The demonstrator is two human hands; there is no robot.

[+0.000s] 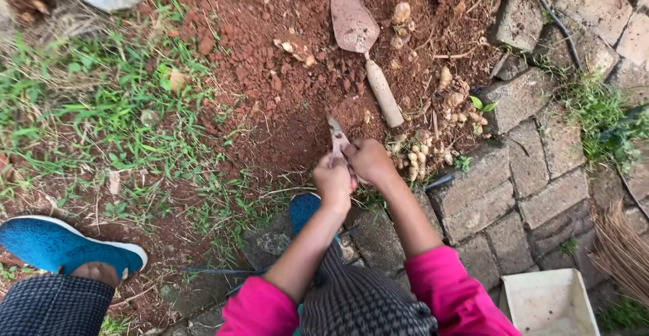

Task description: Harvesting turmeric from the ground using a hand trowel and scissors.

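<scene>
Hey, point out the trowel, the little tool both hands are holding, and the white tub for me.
trowel (354,25), head view, on the flat metal blade.
small hand tool (336,133), head view, on the metal tip above the hands.
white tub (549,303), head view, on its inner floor.

Trowel (362,45), white tub (549,303), broom bristles (622,248).

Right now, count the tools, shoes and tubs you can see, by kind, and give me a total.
Tools: 2, the trowel and the shears held in both hands
Shoes: 2, both blue
Tubs: 1, white
Total: 5
</scene>
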